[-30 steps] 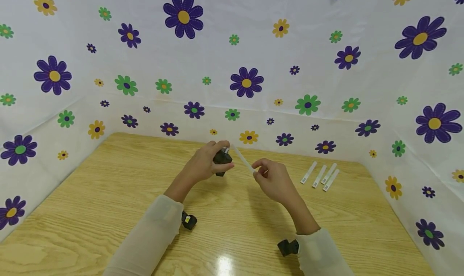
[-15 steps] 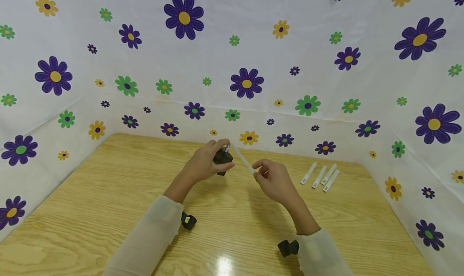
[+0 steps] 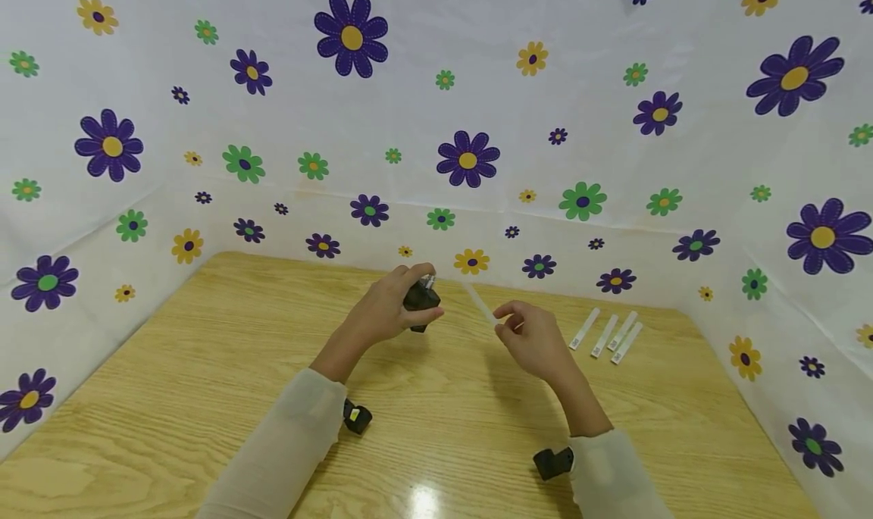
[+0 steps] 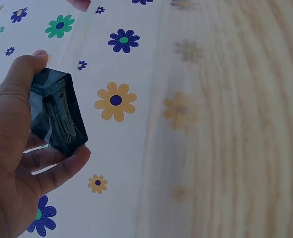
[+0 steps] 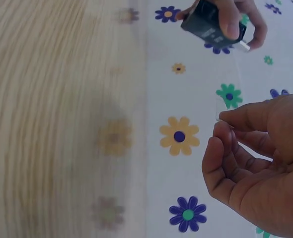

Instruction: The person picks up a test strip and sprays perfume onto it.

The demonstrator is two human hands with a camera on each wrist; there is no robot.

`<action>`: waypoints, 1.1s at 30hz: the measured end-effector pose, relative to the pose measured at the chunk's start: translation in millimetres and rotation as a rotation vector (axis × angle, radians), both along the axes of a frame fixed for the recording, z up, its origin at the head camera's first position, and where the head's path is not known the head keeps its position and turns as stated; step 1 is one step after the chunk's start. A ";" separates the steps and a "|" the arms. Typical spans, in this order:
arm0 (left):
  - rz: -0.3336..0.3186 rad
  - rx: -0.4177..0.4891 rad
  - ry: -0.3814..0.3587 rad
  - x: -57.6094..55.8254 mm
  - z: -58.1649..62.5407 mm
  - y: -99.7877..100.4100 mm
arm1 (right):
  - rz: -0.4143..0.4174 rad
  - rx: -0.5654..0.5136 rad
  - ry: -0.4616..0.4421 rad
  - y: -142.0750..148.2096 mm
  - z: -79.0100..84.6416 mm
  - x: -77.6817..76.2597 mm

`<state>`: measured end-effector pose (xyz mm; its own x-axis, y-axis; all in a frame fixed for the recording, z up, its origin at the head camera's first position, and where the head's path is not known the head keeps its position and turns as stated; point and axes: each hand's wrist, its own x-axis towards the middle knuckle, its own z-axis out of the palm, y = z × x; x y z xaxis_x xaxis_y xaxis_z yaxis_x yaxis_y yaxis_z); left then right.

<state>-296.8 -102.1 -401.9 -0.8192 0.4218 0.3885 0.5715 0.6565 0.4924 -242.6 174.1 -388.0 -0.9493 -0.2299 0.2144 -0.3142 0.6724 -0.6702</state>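
My left hand (image 3: 382, 307) holds a dark faceted glass perfume bottle (image 3: 421, 298) above the table, its forefinger on the silvery spray top (image 3: 427, 281). In the left wrist view the bottle (image 4: 59, 111) sits between thumb and fingers. Thumb and fingertips of my right hand (image 3: 535, 341) pinch the lower end of a thin white paper test strip (image 3: 480, 303). The strip slants up and left towards the bottle, apart from it. From the right wrist view, the strip (image 5: 218, 108) shows nearly edge-on and is hard to make out.
Several white paper strips with small printed ends, one of them a strip (image 3: 584, 329) on the left, lie on the wooden table (image 3: 436, 428) at the back right. Flower-printed white cloth (image 3: 409, 110) walls off the back and sides. Black wrist mounts (image 3: 358, 417) show at both sleeves.
My right hand has drawn the strip a little to the right, widening its gap from the bottle. The left hand keeps its grip almost in place. The head view has shifted slightly.
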 end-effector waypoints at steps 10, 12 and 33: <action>-0.013 0.003 0.014 -1.4 -1.7 -0.8 | -0.037 -0.005 -0.088 30.2 -16.4 -18.8; -0.012 0.003 0.012 -1.3 -1.6 -0.6 | -0.054 -0.002 -0.104 35.1 -17.7 -22.0; -0.019 0.004 0.010 0.1 -0.5 0.1 | -0.332 -0.120 -0.335 43.7 -23.1 -38.0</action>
